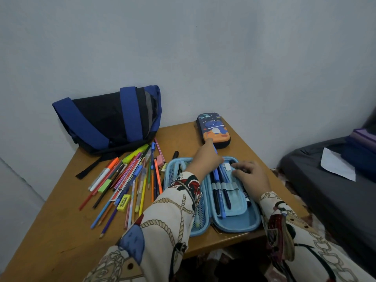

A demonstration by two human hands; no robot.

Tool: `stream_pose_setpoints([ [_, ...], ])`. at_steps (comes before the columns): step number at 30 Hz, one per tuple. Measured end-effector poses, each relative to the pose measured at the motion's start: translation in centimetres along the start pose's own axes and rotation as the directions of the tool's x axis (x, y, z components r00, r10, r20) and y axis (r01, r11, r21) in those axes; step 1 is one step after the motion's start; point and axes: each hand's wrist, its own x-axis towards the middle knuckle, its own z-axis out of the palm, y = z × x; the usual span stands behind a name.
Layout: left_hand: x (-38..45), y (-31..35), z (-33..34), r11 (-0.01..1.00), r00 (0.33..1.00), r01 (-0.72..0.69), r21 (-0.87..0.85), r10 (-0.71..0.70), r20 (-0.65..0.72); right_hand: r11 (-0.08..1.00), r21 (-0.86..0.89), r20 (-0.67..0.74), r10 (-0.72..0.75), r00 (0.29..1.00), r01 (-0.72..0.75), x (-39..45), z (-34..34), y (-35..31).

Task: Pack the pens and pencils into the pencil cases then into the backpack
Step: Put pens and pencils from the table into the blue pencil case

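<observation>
A light blue pencil case [236,222] lies open on the wooden table [61,231], with several pens held under its elastic loops. My left hand [205,159] reaches across the case and grips a blue pen [215,174] by its upper end, its index finger stretched out. My right hand [251,176] rests on the case's right half, fingers curled over its top edge. A pile of loose pens and pencils [126,180] lies left of the case. A second, closed case with a dinosaur print [213,129] sits behind. The blue and black backpack [109,119] stands at the table's back left.
A yellow eraser [123,202] and a green one [104,183] lie among the loose pencils. A black marker [175,154] lies behind the open case. The wall runs behind the table. A dark bed with a white paper [337,164] is on the right.
</observation>
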Motion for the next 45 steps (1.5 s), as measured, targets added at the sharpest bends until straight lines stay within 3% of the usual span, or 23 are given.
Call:
stream_pose_setpoints([
  [9, -0.8, 0.0, 0.9, 0.981, 0.989, -0.074, 0.177, 0.049, 0.143, 1.0, 0.005, 0.011, -0.007, 1.0, 0.006, 0.0, -0.1, -0.1],
  [23, -1.3, -1.3, 1.8, 0.992, 0.991, -0.115, 0.054, 0.111, 0.07, 1.0, 0.019, 0.004, -0.007, 1.0, 0.007, 0.2, 0.0, 0.2],
  [35, -2.2, -2.2, 1.6, 0.981, 0.984, -0.165, 0.098, 0.157, 0.086, 1.0, 0.008, 0.007, -0.013, 1.0, 0.012, 0.2, 0.0, 0.3],
  [39, -2.9, -2.5, 1.4, 0.983, 0.98, -0.181, 0.024, 0.178, 0.089, 1.0, 0.0, 0.011, -0.016, 1.0, 0.016, 0.3, 0.0, 0.4],
  [42, -3.5, -2.9, 0.1, 0.971, 0.984, -0.137, -0.194, 0.157, 0.088, 1.0, -0.001, 0.01, -0.015, 1.0, 0.015, 0.3, 0.0, 0.4],
  [45, -3.5, -4.4, -2.2, 0.949, 0.99, -0.12, -0.291, 0.093, -0.104, 1.0, 0.01, 0.005, -0.007, 1.0, 0.007, 0.2, 0.0, 0.4],
])
